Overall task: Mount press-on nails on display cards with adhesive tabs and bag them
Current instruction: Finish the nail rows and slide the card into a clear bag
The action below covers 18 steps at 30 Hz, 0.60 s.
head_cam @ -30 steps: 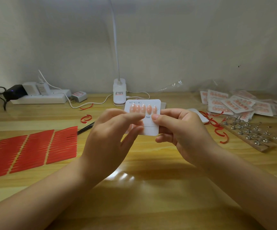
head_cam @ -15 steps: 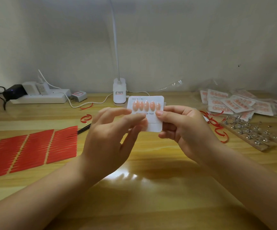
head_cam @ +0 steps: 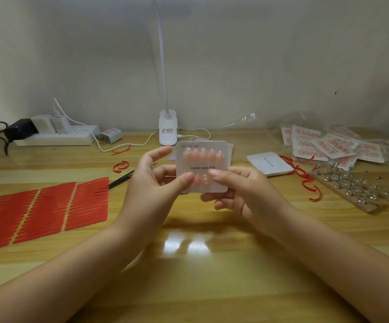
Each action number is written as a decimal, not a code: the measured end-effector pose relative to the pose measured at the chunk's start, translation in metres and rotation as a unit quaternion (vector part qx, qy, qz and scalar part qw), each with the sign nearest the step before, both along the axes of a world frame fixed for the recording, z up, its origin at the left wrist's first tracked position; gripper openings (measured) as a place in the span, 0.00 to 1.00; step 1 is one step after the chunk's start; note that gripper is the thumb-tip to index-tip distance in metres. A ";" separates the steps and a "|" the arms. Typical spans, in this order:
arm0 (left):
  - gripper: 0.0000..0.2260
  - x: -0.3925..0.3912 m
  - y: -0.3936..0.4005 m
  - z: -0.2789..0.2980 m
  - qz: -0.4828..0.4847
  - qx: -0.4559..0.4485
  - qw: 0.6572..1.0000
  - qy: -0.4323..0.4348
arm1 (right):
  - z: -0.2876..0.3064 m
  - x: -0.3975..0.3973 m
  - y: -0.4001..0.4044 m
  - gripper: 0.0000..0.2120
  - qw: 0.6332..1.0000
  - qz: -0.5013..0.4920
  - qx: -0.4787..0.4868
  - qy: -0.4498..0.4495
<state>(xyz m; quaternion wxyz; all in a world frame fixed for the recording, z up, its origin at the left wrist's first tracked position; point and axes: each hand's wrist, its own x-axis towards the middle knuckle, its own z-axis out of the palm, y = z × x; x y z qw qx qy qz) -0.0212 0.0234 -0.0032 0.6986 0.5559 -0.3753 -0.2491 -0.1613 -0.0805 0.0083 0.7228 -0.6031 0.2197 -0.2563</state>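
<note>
We see 2 bare forearms, no sleeves in frame; left hand [head_cam: 151, 190] and right hand [head_cam: 247, 194] ungloved, short plain fingernails.

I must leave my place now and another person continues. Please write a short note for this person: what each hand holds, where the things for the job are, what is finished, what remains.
Left hand: thumb pinches the display card at its lower left.
Right hand: pinches the same card at its lower right, fingers behind it.
Card: held above the table, top row of pink nails on; the thumbs partly hide the lower row.
Finished bagged cards: pile at far right.
Blank cards: right of the hands.
Red adhesive sheets: at left.
Nail stand: at right.
Left to do: check the lower row, then bag this card.
</note>
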 end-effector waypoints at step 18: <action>0.23 0.000 -0.003 -0.015 0.002 0.023 1.000 0.018 | -0.025 0.006 0.005 0.08 0.994 -0.062 -0.085 0.004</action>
